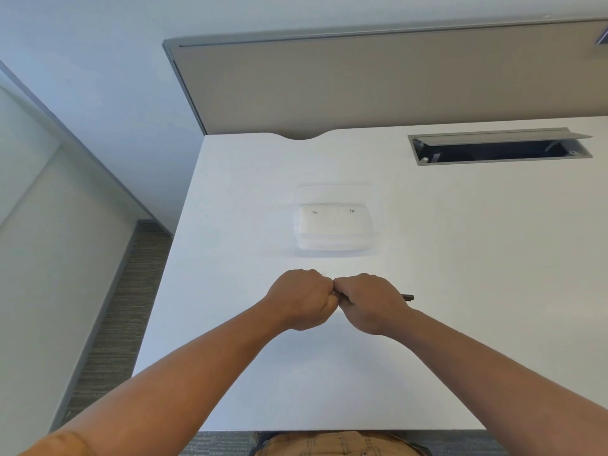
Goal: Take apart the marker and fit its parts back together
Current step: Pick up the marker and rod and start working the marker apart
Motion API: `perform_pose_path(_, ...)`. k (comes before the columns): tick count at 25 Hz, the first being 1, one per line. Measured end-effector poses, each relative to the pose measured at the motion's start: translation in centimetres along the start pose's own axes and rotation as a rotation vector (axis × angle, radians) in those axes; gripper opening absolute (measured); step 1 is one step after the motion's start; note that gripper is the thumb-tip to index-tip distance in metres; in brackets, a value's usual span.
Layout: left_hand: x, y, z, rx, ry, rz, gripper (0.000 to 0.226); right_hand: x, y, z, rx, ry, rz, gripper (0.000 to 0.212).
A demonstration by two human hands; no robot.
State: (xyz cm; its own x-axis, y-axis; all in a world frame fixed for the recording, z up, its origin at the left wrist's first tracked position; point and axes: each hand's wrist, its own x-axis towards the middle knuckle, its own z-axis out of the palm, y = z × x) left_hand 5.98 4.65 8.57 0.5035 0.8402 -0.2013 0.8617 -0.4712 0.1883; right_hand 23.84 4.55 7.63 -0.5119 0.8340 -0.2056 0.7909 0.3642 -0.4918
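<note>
My left hand and my right hand are both closed into fists, knuckles touching, above the middle of the white desk. They grip a dark marker held level between them. Only its black end shows, sticking out to the right of my right fist. The rest of the marker is hidden inside both hands, so I cannot tell whether its parts are joined or apart.
A clear plastic tray lies on the desk just beyond my hands. A grey cable hatch stands open at the back right. A grey partition panel runs along the desk's far edge. The desk's left edge drops to carpeted floor.
</note>
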Motion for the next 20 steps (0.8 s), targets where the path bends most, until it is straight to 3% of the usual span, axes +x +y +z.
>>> perform_pose_path(11,0.2,-0.7,0.1,-0.14,0.015,-0.058,0.038,0.2,-0.3,-0.2,0.012,0.014,-0.028,0.023)
perform_pose_path(16,-0.3,-1.2,-0.3,-0.601,0.053,-0.197,0.029,0.9,0.2,-0.5,0.146,0.08,-0.023,0.036)
perform_pose_path(20,-0.6,-1.2,0.0,-0.924,0.077,-0.287,0.018,0.6,0.2,-1.0,0.301,0.071,-0.032,0.029)
